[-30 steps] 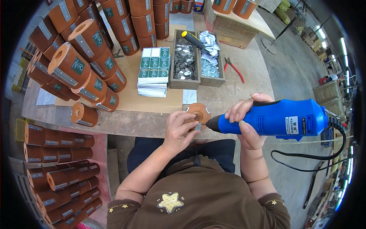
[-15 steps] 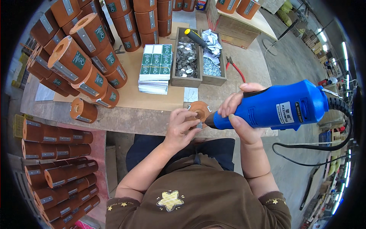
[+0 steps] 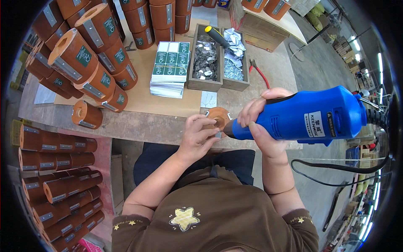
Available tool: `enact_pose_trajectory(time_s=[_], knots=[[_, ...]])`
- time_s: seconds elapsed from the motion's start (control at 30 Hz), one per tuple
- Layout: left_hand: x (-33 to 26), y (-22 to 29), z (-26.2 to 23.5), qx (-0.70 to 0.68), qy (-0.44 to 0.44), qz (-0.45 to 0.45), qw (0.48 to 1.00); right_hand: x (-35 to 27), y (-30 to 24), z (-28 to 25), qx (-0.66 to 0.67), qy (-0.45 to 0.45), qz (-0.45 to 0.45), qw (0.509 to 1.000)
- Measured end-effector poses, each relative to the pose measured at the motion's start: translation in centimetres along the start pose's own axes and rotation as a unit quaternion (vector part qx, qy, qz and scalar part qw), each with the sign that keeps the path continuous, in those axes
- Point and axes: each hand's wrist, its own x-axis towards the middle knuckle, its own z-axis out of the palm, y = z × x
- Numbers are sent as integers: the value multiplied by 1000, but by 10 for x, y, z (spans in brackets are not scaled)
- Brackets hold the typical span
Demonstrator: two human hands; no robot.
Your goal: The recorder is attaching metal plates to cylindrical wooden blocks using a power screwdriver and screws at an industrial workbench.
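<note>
My right hand (image 3: 266, 126) is wrapped round a blue electric screwdriver (image 3: 294, 115) with a dark nose, held nearly level and pointing left. The nose reaches the near right side of a reddish-brown hollow cylinder (image 3: 218, 114), which stands at the table's front edge with small metal pieces on its rim. At the cylinder's near left side, the fingertips of my left hand (image 3: 197, 137) pinch a small grey metal plate (image 3: 218, 135). The nose partly covers where the tool meets the plate, so contact cannot be made out.
Two joined wooden boxes hold metal plates (image 3: 205, 63) and screws (image 3: 233, 72); a yellow-and-black screwdriver (image 3: 217, 37) lies across them. Red-handled pliers (image 3: 259, 74) lie to the right. Label sheets (image 3: 170, 67) and stacked cylinders (image 3: 84, 54) are left; more cylinders (image 3: 58, 161) lie below. A cable (image 3: 336, 168) hangs right.
The whole view has shifted slightly, with the table's things now a little further left and up. Both hands keep nearly the same hold and place at the cylinder.
</note>
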Motion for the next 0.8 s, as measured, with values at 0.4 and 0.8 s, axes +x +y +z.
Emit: enact_pose_trajectory(time_s=[0.4,0.8], knots=[[-1,-1,0,7,3,-10,1000,-2,0,-1,-27,-4,-2,1000],[-1,-1,2,8,0,-3,1000,-3,5,-5,23,10,16,1000]])
